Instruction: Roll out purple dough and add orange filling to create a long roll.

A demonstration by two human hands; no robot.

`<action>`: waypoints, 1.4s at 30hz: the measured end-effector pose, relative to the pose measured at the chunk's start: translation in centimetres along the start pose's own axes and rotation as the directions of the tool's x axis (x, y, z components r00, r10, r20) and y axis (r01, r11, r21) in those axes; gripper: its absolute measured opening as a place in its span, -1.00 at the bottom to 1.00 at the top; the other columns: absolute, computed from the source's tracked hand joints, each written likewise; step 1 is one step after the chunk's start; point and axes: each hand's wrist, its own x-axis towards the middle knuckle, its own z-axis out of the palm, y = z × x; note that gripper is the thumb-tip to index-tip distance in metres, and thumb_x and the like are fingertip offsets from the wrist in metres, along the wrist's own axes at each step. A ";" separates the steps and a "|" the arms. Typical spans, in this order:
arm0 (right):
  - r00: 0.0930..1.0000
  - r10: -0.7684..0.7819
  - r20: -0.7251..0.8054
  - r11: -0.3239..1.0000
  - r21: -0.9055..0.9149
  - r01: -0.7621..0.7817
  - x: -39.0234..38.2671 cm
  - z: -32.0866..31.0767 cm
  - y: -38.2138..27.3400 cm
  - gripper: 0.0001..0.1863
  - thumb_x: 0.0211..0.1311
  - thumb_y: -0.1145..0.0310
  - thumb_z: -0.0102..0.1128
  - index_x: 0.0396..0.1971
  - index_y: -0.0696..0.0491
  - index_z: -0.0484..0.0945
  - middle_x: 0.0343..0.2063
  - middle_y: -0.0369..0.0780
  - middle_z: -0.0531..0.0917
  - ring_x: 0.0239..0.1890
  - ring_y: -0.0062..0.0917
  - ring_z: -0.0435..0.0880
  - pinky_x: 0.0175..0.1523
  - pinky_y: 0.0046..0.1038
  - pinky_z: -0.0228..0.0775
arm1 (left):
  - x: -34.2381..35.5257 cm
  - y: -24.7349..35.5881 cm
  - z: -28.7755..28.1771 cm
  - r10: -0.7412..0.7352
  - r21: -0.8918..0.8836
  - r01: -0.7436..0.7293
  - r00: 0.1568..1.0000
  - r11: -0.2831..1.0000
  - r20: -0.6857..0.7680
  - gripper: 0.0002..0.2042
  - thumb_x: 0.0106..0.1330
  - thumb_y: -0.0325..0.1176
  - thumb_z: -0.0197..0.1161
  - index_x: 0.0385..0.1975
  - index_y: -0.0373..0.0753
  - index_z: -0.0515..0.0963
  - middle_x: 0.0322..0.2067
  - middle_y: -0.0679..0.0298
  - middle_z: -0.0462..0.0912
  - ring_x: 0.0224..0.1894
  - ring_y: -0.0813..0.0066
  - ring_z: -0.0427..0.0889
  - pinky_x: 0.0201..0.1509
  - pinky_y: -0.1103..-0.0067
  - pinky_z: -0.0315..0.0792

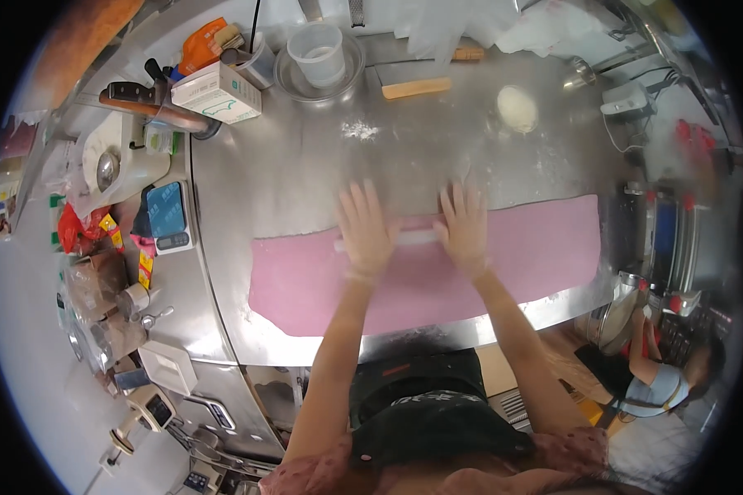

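Both hands lie flat, fingers spread, on a white rolling pin (413,238) that rests across the upper part of a long pink dough sheet (545,247). The left hand (365,233) presses the pin's left end, palm down, fingers pointing away from the body; the right hand (466,228) presses just to the right of it, fingers fanned the same way. Neither hand curls around the pin; the palms simply bear on it. The dough stretches left to right over the steel table (289,165), its near edge close to the table's front rim, its far edge running level with the fingertips. Past the dough, well apart from it, a round white dough ball (517,108) sits on the bare steel, with a dusting of flour (359,129) to its left. At the far edge stand a clear cup (318,54) in a glass bowl (293,82), a wooden scraper (416,87), and a white box (217,92) beside a knife (132,93). To the left, a small blue-topped scale (169,216) sits among packets and jars on a side counter. At lower right another person (660,384) crouches near the floor, away from the table.
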 end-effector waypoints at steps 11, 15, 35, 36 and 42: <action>0.981 0.141 -0.131 0.967 0.229 -0.108 -6.2 -2.0 -0.3 -0.41 0.31 0.25 0.08 0.32 0.09 0.28 0.27 -0.07 0.36 0.36 -0.05 0.23 0.42 0.08 -0.02 | -8.0 -2.6 -0.8 0.104 0.010 -0.104 0.990 0.995 -0.090 -0.23 0.26 -0.08 0.22 0.42 -0.29 0.12 0.40 -0.04 0.13 0.42 -0.09 0.12 0.44 0.02 -0.01; 0.986 0.059 -0.156 0.991 0.124 -0.040 -4.1 -0.4 0.2 -0.34 0.31 0.12 0.08 0.34 0.10 0.25 0.30 -0.04 0.33 0.36 0.00 0.21 0.41 0.12 -0.03 | -5.9 -2.1 -1.0 0.055 0.006 -0.055 0.998 0.998 -0.020 -0.25 0.29 -0.08 0.18 0.41 -0.34 0.11 0.38 -0.14 0.12 0.41 -0.16 0.11 0.44 0.02 0.00; 0.973 -0.170 -0.157 0.905 0.365 0.217 -19.3 0.7 -7.0 -0.48 0.08 0.52 0.08 0.11 -0.05 0.55 -0.14 -0.27 0.50 -0.09 -0.34 0.47 -0.03 -0.24 0.29 | -25.5 -7.3 -2.1 0.093 -0.034 -0.099 0.985 0.994 -0.148 -0.33 0.01 -0.51 0.30 0.24 0.09 0.46 -0.05 0.30 0.49 -0.04 0.22 0.44 0.11 0.24 0.33; 0.968 -0.181 -0.172 0.894 0.381 0.235 -17.6 0.2 -9.2 -0.48 0.07 0.51 0.08 0.12 -0.05 0.55 -0.15 -0.27 0.50 -0.10 -0.35 0.47 -0.03 -0.25 0.30 | -24.7 -9.5 -3.0 0.090 -0.030 -0.095 0.985 0.995 -0.146 -0.33 0.01 -0.51 0.30 0.24 0.09 0.46 -0.05 0.30 0.49 -0.04 0.22 0.44 0.11 0.24 0.33; 0.934 -0.256 -0.247 0.878 0.345 0.332 -8.9 3.0 -19.1 -0.51 0.12 0.45 0.13 0.12 -0.02 0.55 -0.14 -0.29 0.50 -0.10 -0.37 0.47 -0.06 -0.29 0.31 | -19.1 -21.8 -5.7 0.066 -0.024 -0.073 0.975 0.997 -0.210 -0.34 0.01 -0.53 0.31 0.22 0.09 0.49 -0.07 0.29 0.50 -0.06 0.20 0.44 0.06 0.27 0.38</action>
